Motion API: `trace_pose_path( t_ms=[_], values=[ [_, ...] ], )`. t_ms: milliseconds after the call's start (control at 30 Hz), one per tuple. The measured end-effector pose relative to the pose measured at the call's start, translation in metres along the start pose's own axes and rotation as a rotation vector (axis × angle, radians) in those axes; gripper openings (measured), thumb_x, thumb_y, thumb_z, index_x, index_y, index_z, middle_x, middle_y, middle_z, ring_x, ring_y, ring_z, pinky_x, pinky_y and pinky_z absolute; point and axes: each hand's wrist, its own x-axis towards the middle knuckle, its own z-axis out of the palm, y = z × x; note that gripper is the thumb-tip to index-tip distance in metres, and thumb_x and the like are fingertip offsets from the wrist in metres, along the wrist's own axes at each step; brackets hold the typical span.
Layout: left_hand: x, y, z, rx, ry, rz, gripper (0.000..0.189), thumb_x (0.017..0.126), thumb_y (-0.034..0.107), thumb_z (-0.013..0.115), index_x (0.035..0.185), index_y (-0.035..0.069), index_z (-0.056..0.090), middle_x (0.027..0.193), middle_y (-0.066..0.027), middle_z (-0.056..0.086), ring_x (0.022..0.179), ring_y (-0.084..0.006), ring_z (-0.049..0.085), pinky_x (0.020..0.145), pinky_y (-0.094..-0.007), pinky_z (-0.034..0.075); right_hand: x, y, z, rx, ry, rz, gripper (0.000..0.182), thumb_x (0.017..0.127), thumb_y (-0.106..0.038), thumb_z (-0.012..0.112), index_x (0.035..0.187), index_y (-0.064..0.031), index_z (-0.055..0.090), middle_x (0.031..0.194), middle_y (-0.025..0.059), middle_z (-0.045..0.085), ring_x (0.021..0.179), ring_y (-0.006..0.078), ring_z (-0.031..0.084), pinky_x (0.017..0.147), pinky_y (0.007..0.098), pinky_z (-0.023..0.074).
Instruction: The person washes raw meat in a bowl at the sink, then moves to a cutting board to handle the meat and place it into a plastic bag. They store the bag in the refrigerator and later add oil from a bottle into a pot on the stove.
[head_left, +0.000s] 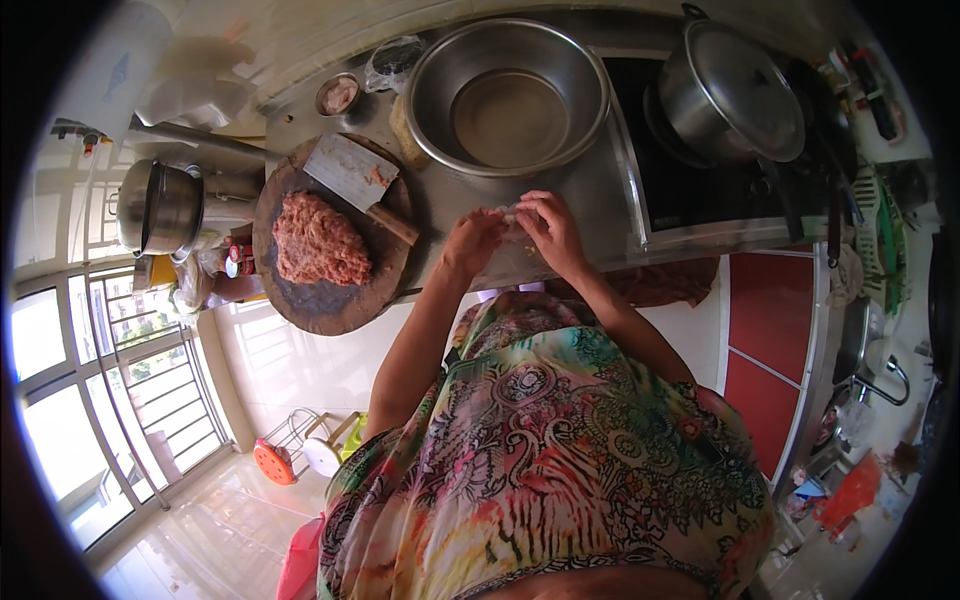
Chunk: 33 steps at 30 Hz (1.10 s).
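Observation:
My left hand (474, 238) and my right hand (553, 231) meet above the front edge of the metal counter (480, 196). Between their fingertips is a small, pale, translucent thing (512, 217), possibly thin plastic; the fingers partly hide it. Just beyond the hands stands a wide stainless steel basin (508, 105). To the left, a mound of minced meat (319, 240) lies on a round wooden chopping block (322, 315). A cleaver (349, 171) rests flat on the same block, bits of meat on its blade, its wooden handle pointing towards my left hand.
A small metal bowl (338, 95) of pale food and a clear plastic bag (395, 61) sit behind the block. At right, a lidded pot (731, 90) stands on a black cooktop (690, 196). Metal pots (160, 208) are at far left. Stools (274, 461) stand on the floor behind.

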Motion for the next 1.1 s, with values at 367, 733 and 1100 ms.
trace_pose_path(
  t_ms=[367, 733, 1100],
  values=[
    [0.004, -0.011, 0.006, -0.01, 0.043, -0.004, 0.007, 0.088, 0.013, 0.053, 0.09, 0.008, 0.058, 0.085, -0.0031, 0.061, 0.077, -0.0141, 0.06, 0.065, -0.0287, 0.046, 0.004, -0.008, -0.001, -0.373, -0.041, -0.161, 0.011, 0.075, -0.007, 0.065, 0.082, -0.0054, 0.056, 0.08, 0.0084, 0.056, 0.08, 0.0288, 0.054, 0.07, 0.0378, 0.0455],
    [0.008, -0.027, 0.04, 0.808, 0.596, 0.41, 0.013, 0.077, 0.012, 0.062, 0.081, -0.001, 0.062, 0.088, -0.012, 0.057, 0.084, -0.0257, 0.055, 0.075, -0.0332, 0.044, -0.009, 0.023, 0.0, -0.322, -0.093, 0.071, 0.009, 0.078, -0.006, 0.059, 0.082, -0.0018, 0.052, 0.077, 0.0159, 0.057, 0.076, 0.0351, 0.055, 0.067, 0.0444, 0.0443],
    [0.015, -0.049, 0.003, 1.085, 0.867, 0.675, 0.014, 0.071, 0.009, 0.062, 0.076, -0.004, 0.06, 0.1, -0.0183, 0.048, 0.096, -0.0339, 0.046, 0.085, -0.041, 0.039, -0.029, 0.031, -0.016, -0.615, -0.083, 0.041, 0.013, 0.076, -0.006, 0.06, 0.082, -0.0021, 0.05, 0.079, 0.0153, 0.054, 0.078, 0.0333, 0.053, 0.07, 0.0423, 0.0439]
  ],
)
